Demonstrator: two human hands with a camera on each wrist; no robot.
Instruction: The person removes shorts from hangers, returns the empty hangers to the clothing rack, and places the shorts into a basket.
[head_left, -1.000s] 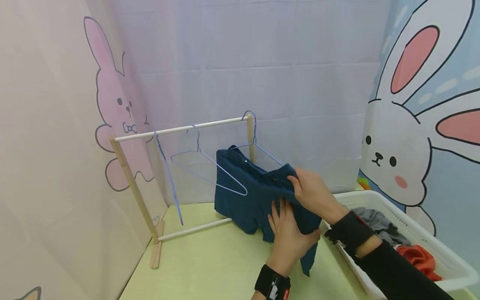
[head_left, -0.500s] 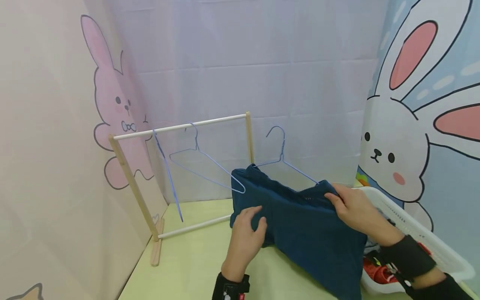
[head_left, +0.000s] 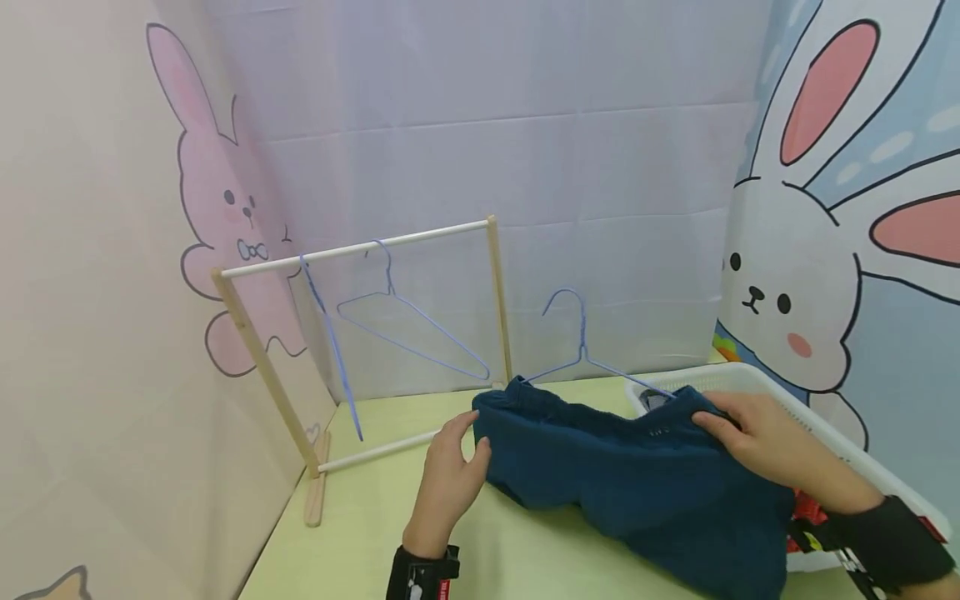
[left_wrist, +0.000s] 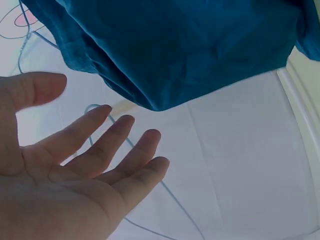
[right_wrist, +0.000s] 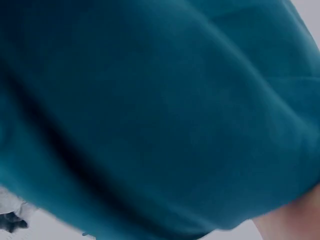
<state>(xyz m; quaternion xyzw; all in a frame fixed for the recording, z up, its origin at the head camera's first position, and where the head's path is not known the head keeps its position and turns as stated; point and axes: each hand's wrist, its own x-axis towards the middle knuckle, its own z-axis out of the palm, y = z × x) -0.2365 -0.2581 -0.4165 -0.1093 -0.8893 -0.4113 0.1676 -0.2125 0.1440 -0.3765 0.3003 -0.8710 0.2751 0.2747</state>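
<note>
A pair of dark blue pants (head_left: pixel 615 458) hangs on a blue wire hanger (head_left: pixel 582 333), whose hook and shoulders rise out of the waistband. My right hand (head_left: pixel 780 450) pinches the waistband at its right corner, thumb in front. Close by the left corner, my left hand (head_left: pixel 450 479) has its fingers spread. In the left wrist view the left hand (left_wrist: pixel 85 160) shows its palm, and a gap separates its fingertips from the pants (left_wrist: pixel 175 50). Cloth (right_wrist: pixel 160 115) fills most of the right wrist view and hides the right fingers there.
A wooden rack (head_left: pixel 273 383) with a white top rail (head_left: pixel 435 237) stands at the left. Two blue hangers hang from it, one edge-on (head_left: pixel 333 350) and one facing me (head_left: pixel 412 329). A white basket (head_left: pixel 757 379) with clothes is at the right, partly behind the pants.
The hanger with the pants has come off the rack's rail and moved right and down, in my right hand. My left hand has let the cloth go and shifted left.
</note>
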